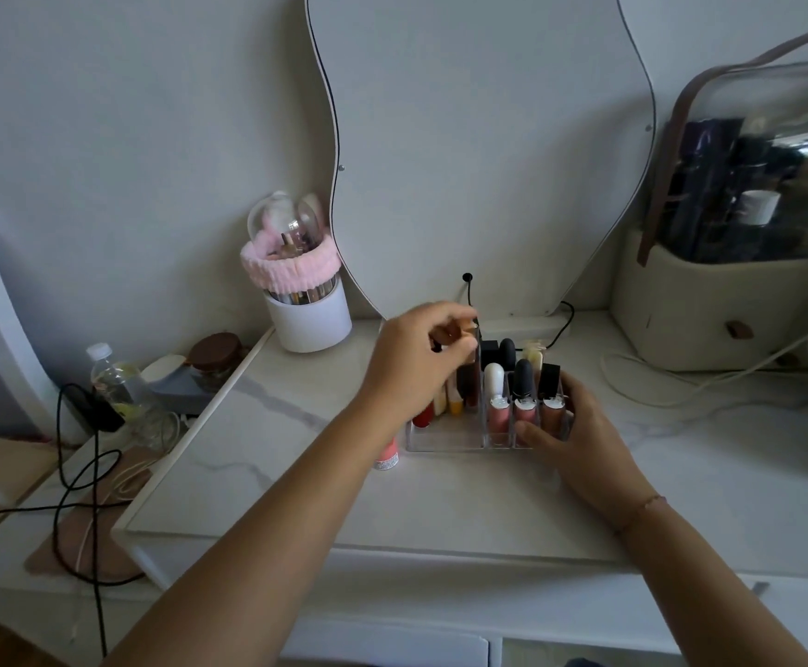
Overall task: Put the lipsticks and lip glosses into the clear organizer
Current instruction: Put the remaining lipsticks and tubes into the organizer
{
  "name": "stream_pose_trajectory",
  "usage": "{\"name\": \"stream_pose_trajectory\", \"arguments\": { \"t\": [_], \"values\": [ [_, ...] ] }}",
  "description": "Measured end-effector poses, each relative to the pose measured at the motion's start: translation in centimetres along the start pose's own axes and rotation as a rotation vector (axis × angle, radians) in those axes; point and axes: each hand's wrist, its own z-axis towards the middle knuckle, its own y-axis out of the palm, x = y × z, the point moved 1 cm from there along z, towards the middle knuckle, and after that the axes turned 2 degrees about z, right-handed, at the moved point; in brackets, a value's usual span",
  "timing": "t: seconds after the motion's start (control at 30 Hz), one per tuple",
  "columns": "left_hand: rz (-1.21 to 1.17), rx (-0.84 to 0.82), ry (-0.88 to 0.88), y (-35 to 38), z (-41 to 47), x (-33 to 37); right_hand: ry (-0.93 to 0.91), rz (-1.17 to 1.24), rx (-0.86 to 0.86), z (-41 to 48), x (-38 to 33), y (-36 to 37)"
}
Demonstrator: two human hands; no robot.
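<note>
Right hand [584,440] grips organizer [440,441]; left hand [416,363] pinches gloss [459,329] above.

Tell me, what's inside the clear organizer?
Glosses and lipsticks stand in the organizer: three pinkish glosses in front, dark caps behind. The left hand, pinching a tube, hides its back-left slots.

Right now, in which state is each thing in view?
left hand, pinching a lip gloss, its lower end in the organizer
right hand, gripping the organizer's right end
organizer, upright, partly filled
pink tube, lying outside the organizer
water bottle, upright, capped
jar, lid on
</note>
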Motion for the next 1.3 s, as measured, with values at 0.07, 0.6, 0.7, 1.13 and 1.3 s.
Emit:
{"name": "stream_pose_trajectory", "arguments": {
  "t": [0.07,0.6,0.7,1.13,1.3],
  "values": [
    [0.083,-0.035,0.022,1.0,-0.2,-0.1,-0.005,0.006,0.002,0.0,0.0,0.0],
    [0.31,0.033,0.056,2.3,-0.1,-1.2,-0.02,-0.013,0.025,0.2,0.4,0.0],
    [0.317,0.034,0.053,2.3,-0.3,-1.4,-0.024,-0.017,0.018,0.2,0.3,0.0],
    [0.252,0.091,0.055,-0.3,-1.3,-2.0,-0.017,-0.012,0.007,0.2,0.3,0.0],
    [0.192,0.148,-0.169,-4.7,-5.0,-5.8,-0.024,-0.022,0.02,0.1,0.2,0.1]
  ]
}}
